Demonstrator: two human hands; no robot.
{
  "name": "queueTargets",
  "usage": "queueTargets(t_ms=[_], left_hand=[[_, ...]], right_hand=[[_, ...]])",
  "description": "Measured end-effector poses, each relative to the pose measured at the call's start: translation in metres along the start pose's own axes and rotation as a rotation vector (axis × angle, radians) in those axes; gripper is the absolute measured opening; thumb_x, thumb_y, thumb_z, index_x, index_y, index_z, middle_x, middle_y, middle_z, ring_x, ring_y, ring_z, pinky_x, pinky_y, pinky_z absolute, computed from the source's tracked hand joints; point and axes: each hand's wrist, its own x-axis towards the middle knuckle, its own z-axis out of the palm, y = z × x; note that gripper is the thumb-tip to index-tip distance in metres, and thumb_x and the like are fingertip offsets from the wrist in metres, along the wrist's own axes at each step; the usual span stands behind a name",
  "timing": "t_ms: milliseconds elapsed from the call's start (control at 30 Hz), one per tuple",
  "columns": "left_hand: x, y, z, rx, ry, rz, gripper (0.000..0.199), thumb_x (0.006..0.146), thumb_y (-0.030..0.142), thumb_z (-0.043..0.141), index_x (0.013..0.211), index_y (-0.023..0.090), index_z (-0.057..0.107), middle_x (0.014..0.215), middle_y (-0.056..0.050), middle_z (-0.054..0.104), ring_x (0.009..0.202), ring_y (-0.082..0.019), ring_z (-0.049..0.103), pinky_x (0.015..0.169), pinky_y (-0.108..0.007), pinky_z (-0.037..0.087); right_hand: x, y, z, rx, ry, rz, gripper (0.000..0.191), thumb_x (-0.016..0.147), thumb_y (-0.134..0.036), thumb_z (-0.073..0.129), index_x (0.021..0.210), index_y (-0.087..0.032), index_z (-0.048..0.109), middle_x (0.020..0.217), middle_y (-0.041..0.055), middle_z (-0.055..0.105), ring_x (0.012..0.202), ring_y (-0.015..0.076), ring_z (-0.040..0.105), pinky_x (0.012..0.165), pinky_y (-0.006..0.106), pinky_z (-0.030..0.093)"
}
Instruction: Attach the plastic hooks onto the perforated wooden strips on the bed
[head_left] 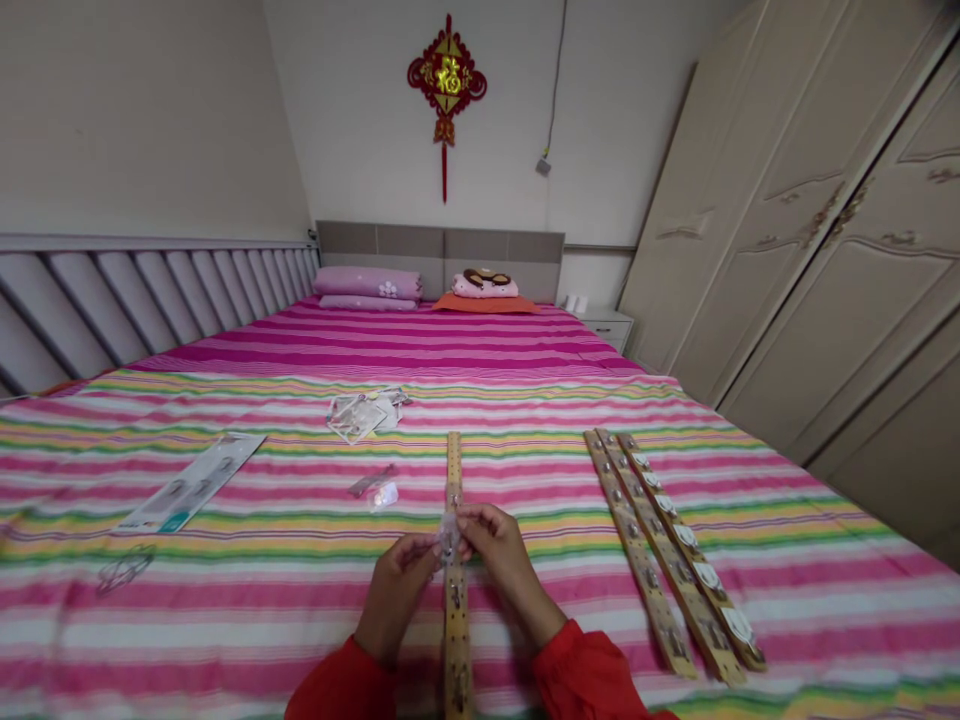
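A small clear plastic bag with something metallic in it is pinched between both hands. My left hand grips its left side with closed fingers, and my right hand pinches its upper right side. Directly beneath the bag, a narrow wooden strip lies lengthwise on the striped bedspread, with metal hooks fixed along its near part. To the left of the strip are a small shiny packet and a thin greyish packet.
Three wooden strips with hooks lie at the right. Farther back rests a pile of clear packets. At left are a long hook package and a wire-like item. Pillows sit by the headboard.
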Motion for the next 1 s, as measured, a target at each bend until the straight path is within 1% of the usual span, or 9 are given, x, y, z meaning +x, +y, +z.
queueTargets(t_ms=[67, 133, 200, 333, 433, 600, 733, 900, 1000], left_hand=[[-0.001, 0.001, 0.0, 0.04, 0.072, 0.052, 0.029, 0.054, 0.039, 0.079, 0.069, 0.016, 0.068, 0.067, -0.004, 0.069, 0.067, -0.018, 0.063, 0.066, -0.026, 0.049], [-0.003, 0.003, 0.0, 0.094, 0.114, 0.11, 0.024, 0.057, 0.036, 0.078, 0.069, 0.017, 0.068, 0.069, -0.004, 0.069, 0.068, -0.018, 0.062, 0.065, -0.025, 0.048], [-0.004, 0.006, -0.001, 0.162, 0.125, 0.167, 0.019, 0.059, 0.031, 0.077, 0.071, 0.019, 0.07, 0.07, -0.004, 0.069, 0.067, -0.018, 0.061, 0.062, -0.024, 0.047], [-0.006, 0.013, -0.006, 0.322, 0.099, 0.295, 0.014, 0.062, 0.02, 0.075, 0.075, 0.024, 0.073, 0.072, -0.004, 0.066, 0.066, -0.017, 0.057, 0.061, -0.022, 0.045], [-0.007, 0.02, -0.01, 0.346, 0.055, 0.327, 0.014, 0.061, 0.016, 0.075, 0.072, 0.026, 0.074, 0.071, -0.004, 0.065, 0.067, -0.017, 0.055, 0.063, -0.021, 0.044], [-0.004, 0.032, -0.016, 0.328, 0.035, 0.293, 0.019, 0.058, 0.012, 0.076, 0.072, 0.026, 0.075, 0.07, -0.004, 0.065, 0.067, -0.018, 0.053, 0.065, -0.022, 0.044], [0.002, 0.043, -0.017, 0.25, 0.016, 0.26, 0.024, 0.055, 0.011, 0.077, 0.072, 0.026, 0.075, 0.064, -0.002, 0.062, 0.065, -0.017, 0.052, 0.065, -0.022, 0.044], [0.007, 0.056, -0.011, 0.291, -0.086, 0.248, 0.024, 0.056, 0.012, 0.076, 0.078, 0.022, 0.075, 0.063, -0.002, 0.063, 0.063, -0.016, 0.053, 0.06, -0.021, 0.043], [0.01, 0.061, -0.003, 0.265, -0.115, 0.197, 0.022, 0.056, 0.013, 0.075, 0.076, 0.021, 0.074, 0.061, -0.001, 0.063, 0.061, -0.015, 0.053, 0.056, -0.02, 0.041]], right_hand=[[-0.004, -0.001, 0.003, -0.024, 0.038, -0.058, 0.039, 0.061, -0.039, 0.077, 0.091, -0.018, 0.066, 0.069, -0.0012, 0.063, 0.045, 0.008, 0.05, 0.045, 0.022, 0.043], [-0.009, -0.002, 0.007, -0.083, 0.061, -0.131, 0.048, 0.056, -0.031, 0.08, 0.1, -0.022, 0.065, 0.089, 0.0015, 0.062, 0.052, 0.0081, 0.051, 0.046, 0.022, 0.043], [-0.014, -0.002, 0.01, -0.155, 0.049, -0.184, 0.056, 0.051, -0.022, 0.081, 0.105, -0.025, 0.065, 0.097, 0.003, 0.059, 0.058, 0.0102, 0.054, 0.048, 0.022, 0.044], [-0.018, 0.001, 0.011, -0.153, -0.042, -0.168, 0.054, 0.054, -0.016, 0.076, 0.106, -0.025, 0.064, 0.092, 0.0019, 0.058, 0.059, 0.0107, 0.053, 0.049, 0.022, 0.043], [-0.017, 0.004, 0.009, -0.121, -0.104, -0.153, 0.05, 0.058, -0.015, 0.072, 0.107, -0.025, 0.064, 0.086, 0.0003, 0.058, 0.055, 0.0095, 0.051, 0.047, 0.021, 0.041], [-0.015, 0.004, 0.007, -0.24, -0.087, -0.271, 0.044, 0.06, -0.012, 0.067, 0.102, -0.024, 0.068, 0.085, 0.0012, 0.059, 0.061, 0.0116, 0.053, 0.051, 0.021, 0.043], [-0.017, -0.006, 0.008, -0.346, -0.075, -0.355, 0.033, 0.067, -0.015, 0.065, 0.098, -0.025, 0.071, 0.088, 0.0035, 0.061, 0.067, 0.0139, 0.055, 0.055, 0.023, 0.045], [-0.018, -0.017, 0.007, -0.364, -0.119, -0.365, 0.015, 0.077, -0.027, 0.063, 0.085, -0.023, 0.075, 0.082, 0.0058, 0.063, 0.077, 0.0183, 0.059, 0.067, 0.029, 0.048], [-0.016, -0.015, 0.006, -0.279, -0.116, -0.29, 0.017, 0.075, -0.037, 0.067, 0.076, -0.021, 0.074, 0.073, 0.0043, 0.064, 0.07, 0.0176, 0.059, 0.063, 0.029, 0.047]])
